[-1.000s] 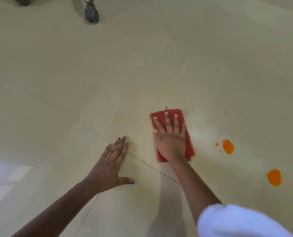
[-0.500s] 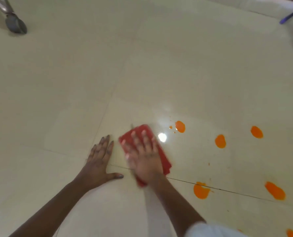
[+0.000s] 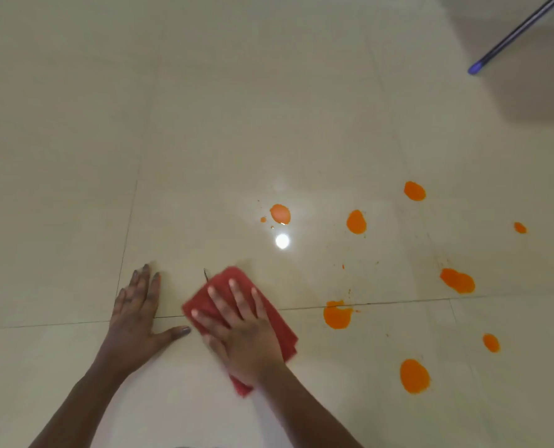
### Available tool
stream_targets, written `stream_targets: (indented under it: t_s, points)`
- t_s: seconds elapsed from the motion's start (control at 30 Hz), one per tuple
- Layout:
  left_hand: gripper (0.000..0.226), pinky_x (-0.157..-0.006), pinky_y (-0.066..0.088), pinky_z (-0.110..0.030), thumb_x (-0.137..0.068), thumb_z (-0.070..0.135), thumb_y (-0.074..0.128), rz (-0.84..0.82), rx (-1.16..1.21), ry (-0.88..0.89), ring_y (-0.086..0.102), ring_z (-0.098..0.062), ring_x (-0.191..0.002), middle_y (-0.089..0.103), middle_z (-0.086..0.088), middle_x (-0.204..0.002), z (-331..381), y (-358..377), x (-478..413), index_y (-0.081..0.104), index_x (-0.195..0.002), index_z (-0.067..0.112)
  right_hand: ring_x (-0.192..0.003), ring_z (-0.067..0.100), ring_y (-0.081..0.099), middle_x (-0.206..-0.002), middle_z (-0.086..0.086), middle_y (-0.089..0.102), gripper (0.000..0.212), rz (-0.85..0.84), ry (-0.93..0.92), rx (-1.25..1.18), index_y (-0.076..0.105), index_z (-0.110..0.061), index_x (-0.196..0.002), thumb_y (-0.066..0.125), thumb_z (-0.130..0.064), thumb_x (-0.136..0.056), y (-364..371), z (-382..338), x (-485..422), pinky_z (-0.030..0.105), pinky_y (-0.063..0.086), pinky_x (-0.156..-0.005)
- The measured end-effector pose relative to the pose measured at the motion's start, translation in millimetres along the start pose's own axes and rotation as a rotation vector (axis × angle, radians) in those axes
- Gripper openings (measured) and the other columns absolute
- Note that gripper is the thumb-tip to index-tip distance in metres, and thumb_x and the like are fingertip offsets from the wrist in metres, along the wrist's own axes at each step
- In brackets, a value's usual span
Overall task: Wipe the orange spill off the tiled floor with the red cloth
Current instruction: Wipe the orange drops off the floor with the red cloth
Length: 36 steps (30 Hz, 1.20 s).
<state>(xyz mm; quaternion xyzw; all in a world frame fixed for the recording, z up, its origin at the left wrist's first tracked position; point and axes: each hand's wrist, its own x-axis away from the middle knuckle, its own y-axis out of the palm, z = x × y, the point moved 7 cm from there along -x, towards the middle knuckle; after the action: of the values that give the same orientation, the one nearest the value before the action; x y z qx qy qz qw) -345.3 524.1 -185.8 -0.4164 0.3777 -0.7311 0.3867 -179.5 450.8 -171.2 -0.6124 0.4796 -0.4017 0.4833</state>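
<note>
Right hand (image 3: 237, 331): we press it flat – fingers spread – on cloth (image 3: 280, 331)
Left hand (image 3: 136, 315): flat on floor (image 3: 204, 124)
Spill (image 3: 337, 315): right of cloth

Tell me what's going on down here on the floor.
A person is wiping the tiled floor. Their right hand presses flat on the red cloth, while the left hand rests flat on bare tile beside it. The orange spill is not yet cleaned: several blobs lie scattered to the right of the cloth, the nearest on a grout line. A blue-tipped pole shows at the top right.
</note>
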Motion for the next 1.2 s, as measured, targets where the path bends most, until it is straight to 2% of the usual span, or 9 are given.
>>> stream_targets:
  t_s: [0.13, 0.3, 0.5, 0.77, 0.9, 0.97, 1.03, 1.13, 1.2]
  points:
    - [0.125, -0.116, 0.004, -0.045, -0.057, 0.096, 0.02, -0.009, -0.01, -0.011, -0.008, -0.013, -0.143, -0.006, 0.0, -0.156, 3, -2, 3, 0.012, -0.148, 0.011, -0.143, 0.028, 0.018, -0.151, -0.005, 0.033, 0.045, 0.017, 0.121, 0.048, 0.037, -0.048, -0.137, 0.039, -0.047, -0.091, -13, 48, 57, 0.052, 0.018, -0.111]
    - [0.133, -0.116, -0.001, -0.046, -0.052, 0.099, 0.014, -0.007, -0.038, -0.036, -0.011, -0.017, -0.143, -0.009, -0.005, -0.156, 7, -4, 1, 0.007, -0.148, 0.008, -0.143, 0.031, 0.017, -0.155, -0.002, 0.026, 0.047, 0.033, 0.377, 0.028, 0.034, -0.042, -0.141, 0.029, -0.047, -0.095, -33, 108, 6, 0.055, 0.014, -0.114]
    - [0.121, -0.114, -0.017, -0.035, -0.059, 0.094, 0.008, -0.039, -0.15, 0.162, -0.027, -0.016, -0.14, -0.024, -0.001, -0.153, 89, 19, -9, -0.012, -0.146, 0.012, -0.144, 0.03, 0.014, -0.155, -0.003, 0.025, 0.048, 0.038, 0.186, 0.036, 0.028, -0.044, -0.143, 0.031, -0.046, -0.095, -10, 66, 56, 0.055, 0.019, -0.111]
    - [0.115, -0.116, -0.011, -0.033, -0.064, 0.091, 0.008, 0.025, -0.1, 0.167, -0.021, -0.012, -0.142, -0.019, 0.003, -0.154, 97, 23, -10, -0.004, -0.148, 0.013, -0.142, 0.034, 0.02, -0.154, 0.001, 0.029, 0.048, 0.038, 0.418, 0.054, 0.036, -0.04, -0.141, 0.034, -0.045, -0.094, -35, 119, 35, 0.055, 0.014, -0.112]
    - [0.095, -0.115, -0.014, -0.027, -0.076, 0.075, 0.02, -0.023, 0.01, 0.284, -0.012, -0.013, -0.145, -0.012, 0.005, -0.155, 130, 24, -1, 0.002, -0.147, 0.015, -0.144, 0.032, 0.014, -0.156, -0.002, 0.021, 0.05, -0.003, 0.258, 0.049, 0.023, -0.043, -0.145, 0.031, -0.046, -0.096, -13, 72, 88, 0.055, 0.014, -0.113]
    - [0.088, -0.114, -0.015, -0.026, -0.08, 0.066, 0.021, -0.069, -0.021, 0.369, -0.016, -0.013, -0.144, -0.016, 0.002, -0.155, 152, 35, 1, 0.002, -0.148, 0.014, -0.143, 0.032, 0.017, -0.155, -0.003, 0.018, 0.051, -0.002, 0.32, 0.048, 0.02, -0.044, -0.145, 0.031, -0.046, -0.095, -20, 99, 126, 0.054, 0.016, -0.113]
    - [0.091, -0.115, -0.014, -0.03, -0.079, 0.071, 0.016, -0.093, -0.107, 0.425, -0.022, -0.013, -0.142, -0.022, 0.0, -0.154, 168, 46, -5, -0.001, -0.149, 0.014, -0.142, 0.032, 0.02, -0.154, -0.003, 0.021, 0.051, 0.012, 0.436, 0.072, 0.021, -0.044, -0.143, 0.029, -0.046, -0.093, -34, 146, 134, 0.053, 0.016, -0.114]
    - [0.104, -0.114, -0.016, -0.034, -0.071, 0.083, 0.004, -0.111, -0.19, 0.408, -0.03, -0.017, -0.139, -0.03, -0.003, -0.151, 177, 57, -21, -0.009, -0.147, 0.014, -0.145, 0.031, 0.002, -0.158, -0.001, 0.01, 0.051, -0.019, 0.606, 0.069, 0.012, -0.043, -0.146, 0.017, -0.049, -0.095, -46, 200, 95, 0.051, 0.004, -0.114]
    - [0.112, -0.111, -0.02, -0.035, -0.064, 0.089, 0.0, -0.123, -0.228, 0.396, -0.035, -0.019, -0.136, -0.034, -0.004, -0.148, 179, 62, -27, -0.013, -0.146, 0.014, -0.145, 0.032, 0.0, -0.159, -0.001, 0.008, 0.05, -0.027, 0.625, 0.043, 0.012, -0.044, -0.146, 0.021, -0.048, -0.097, -42, 189, 65, 0.052, 0.001, -0.114]
